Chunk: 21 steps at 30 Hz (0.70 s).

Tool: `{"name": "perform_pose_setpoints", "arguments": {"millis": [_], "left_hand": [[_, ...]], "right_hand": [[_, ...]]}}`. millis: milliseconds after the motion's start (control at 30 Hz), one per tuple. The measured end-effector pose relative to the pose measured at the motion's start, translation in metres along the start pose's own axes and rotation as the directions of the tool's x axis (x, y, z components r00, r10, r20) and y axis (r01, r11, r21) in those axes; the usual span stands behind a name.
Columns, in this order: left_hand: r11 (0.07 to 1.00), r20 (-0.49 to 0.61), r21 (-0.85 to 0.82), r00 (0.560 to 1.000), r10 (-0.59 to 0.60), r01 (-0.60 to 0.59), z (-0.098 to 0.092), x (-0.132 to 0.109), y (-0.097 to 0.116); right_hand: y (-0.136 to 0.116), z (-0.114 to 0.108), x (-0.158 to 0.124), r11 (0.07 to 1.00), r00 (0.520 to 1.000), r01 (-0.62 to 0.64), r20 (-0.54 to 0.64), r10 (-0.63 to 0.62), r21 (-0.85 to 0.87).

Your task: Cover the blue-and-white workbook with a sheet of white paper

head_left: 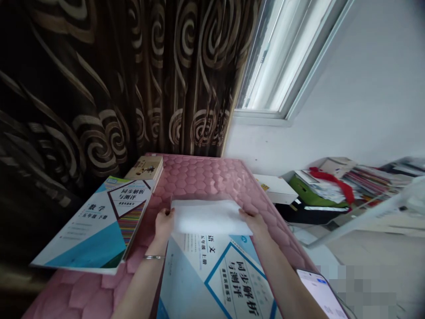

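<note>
Two bare hands held a white rectangular sheet of paper point(209, 216) by its short sides, the left hand point(164, 223) with fingers curled on its left edge and the right hand point(255, 221) gripping its right edge. The sheet lay flat over the top end of a blue-and-white workbook with printed characters point(219, 279), which rested on a pink quilted table cover point(199, 177). The sheet appeared already squared to the workbook's top; nothing showed it fastened or folded, so that seemed left to do. Left of the sheet, a second blue-and-white workbook point(96, 226) overhung the table edge, with a small beige book point(146, 167) beyond it. Behind the sheet the cover was bare up to a dark swirl-patterned curtain point(99, 88). Right of the sheet the table edge fell away close by, and a smartphone point(320, 292) sat near the right forearm.
</note>
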State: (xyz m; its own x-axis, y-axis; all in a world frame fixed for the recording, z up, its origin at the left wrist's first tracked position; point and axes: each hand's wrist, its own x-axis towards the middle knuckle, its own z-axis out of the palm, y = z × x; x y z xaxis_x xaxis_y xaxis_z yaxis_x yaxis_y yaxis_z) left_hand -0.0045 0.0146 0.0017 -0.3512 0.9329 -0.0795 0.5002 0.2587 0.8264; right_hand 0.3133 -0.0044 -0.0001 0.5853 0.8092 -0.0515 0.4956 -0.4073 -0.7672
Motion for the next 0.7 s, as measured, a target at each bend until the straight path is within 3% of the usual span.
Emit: {"name": "perform_pose_setpoints", "arguments": {"millis": [100,367,567,700], "left_hand": [[0.999,-0.017,0.043,1.000,0.008,-0.007,0.002,-0.002,-0.002],[0.960,-0.028,0.275,0.998,0.061,-0.051,0.003,-0.017,-0.006],[0.964,-0.017,0.262,0.998,0.063,-0.056,0.001,-0.019,-0.004],[0.968,-0.057,0.249,0.997,0.053,-0.037,0.003,-0.022,-0.002]], "right_hand": [[-0.003,-0.002,-0.005,0.997,0.997,-0.061,0.050,0.063,-0.036],[0.006,0.005,-0.011,0.966,0.994,0.066,0.096,-0.043,-0.250],[0.000,0.001,-0.005,0.975,0.991,0.012,0.129,0.018,-0.223],[0.008,0.005,-0.007,0.972,0.995,0.086,0.063,-0.074,-0.219]]}}
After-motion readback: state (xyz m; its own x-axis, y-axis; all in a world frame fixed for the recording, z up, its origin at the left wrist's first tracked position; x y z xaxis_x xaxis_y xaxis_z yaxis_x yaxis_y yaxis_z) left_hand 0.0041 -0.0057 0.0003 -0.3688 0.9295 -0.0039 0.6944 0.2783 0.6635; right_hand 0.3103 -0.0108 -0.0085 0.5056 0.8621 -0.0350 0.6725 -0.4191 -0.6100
